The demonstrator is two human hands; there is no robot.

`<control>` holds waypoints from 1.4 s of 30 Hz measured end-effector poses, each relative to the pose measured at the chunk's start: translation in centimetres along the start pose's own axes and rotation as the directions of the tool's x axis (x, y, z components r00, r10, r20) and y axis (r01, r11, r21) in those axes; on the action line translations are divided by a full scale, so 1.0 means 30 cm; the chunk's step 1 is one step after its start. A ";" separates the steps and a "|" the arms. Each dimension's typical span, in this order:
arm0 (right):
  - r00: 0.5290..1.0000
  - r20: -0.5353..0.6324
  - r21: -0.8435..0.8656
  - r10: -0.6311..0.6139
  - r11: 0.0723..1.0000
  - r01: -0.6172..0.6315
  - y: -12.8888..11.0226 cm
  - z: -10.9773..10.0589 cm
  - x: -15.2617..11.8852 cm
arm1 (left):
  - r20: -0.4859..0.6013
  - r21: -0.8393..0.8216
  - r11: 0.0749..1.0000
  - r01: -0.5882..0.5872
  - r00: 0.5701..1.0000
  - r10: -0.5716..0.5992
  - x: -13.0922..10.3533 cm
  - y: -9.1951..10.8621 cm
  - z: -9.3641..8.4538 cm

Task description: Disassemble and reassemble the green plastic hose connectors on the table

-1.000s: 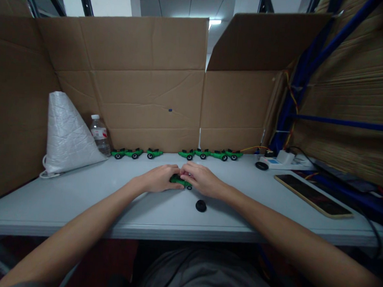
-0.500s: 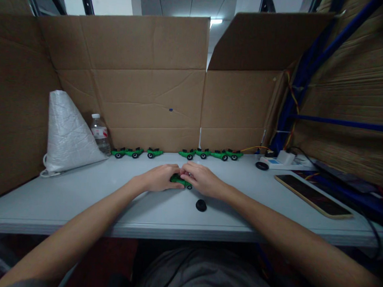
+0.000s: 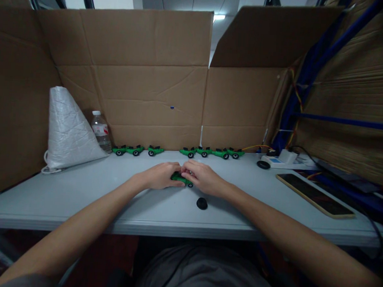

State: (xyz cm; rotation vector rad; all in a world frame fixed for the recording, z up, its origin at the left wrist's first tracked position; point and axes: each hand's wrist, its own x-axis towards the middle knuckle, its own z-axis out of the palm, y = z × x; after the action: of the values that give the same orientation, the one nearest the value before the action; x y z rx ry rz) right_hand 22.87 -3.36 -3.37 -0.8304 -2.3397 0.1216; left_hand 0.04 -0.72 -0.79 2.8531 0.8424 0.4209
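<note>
My left hand [image 3: 162, 175] is closed around the rear of a small green toy car [image 3: 187, 181], which sits low at the tabletop. One dark front wheel shows beneath its nose. My right hand [image 3: 204, 177] is at the car's upper side, its fingertips drawn together in a pinch close to the left fingers. Whatever lies in that pinch is hidden by the fingers. A round black wheel-like piece [image 3: 202, 203] lies on the white table [image 3: 162, 217], nearer to me than the car.
Several green toy cars with black wheels, such as one green car [image 3: 155, 151], line the cardboard wall [image 3: 149, 94]. At left stand a silvery bag [image 3: 70, 133] and a water bottle [image 3: 100, 131]. At right are a phone [image 3: 313, 195], a power strip [image 3: 287, 160] and another black disc [image 3: 263, 165].
The camera view has shifted slightly. Both hands keep their places around the green toy car, with barely any visible difference in the fingers.
</note>
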 end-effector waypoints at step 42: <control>1.000 -0.002 0.012 -0.024 1.000 0.024 0.010 0.010 -0.003 | 0.014 -0.034 0.999 -0.007 1.000 0.008 0.003 -0.003 0.000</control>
State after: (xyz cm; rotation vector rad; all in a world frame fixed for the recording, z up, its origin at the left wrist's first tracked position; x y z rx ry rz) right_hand 22.91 -3.13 -3.74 -0.7955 -2.3444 0.1247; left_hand 0.07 -0.61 -0.78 2.8259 0.8145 0.4112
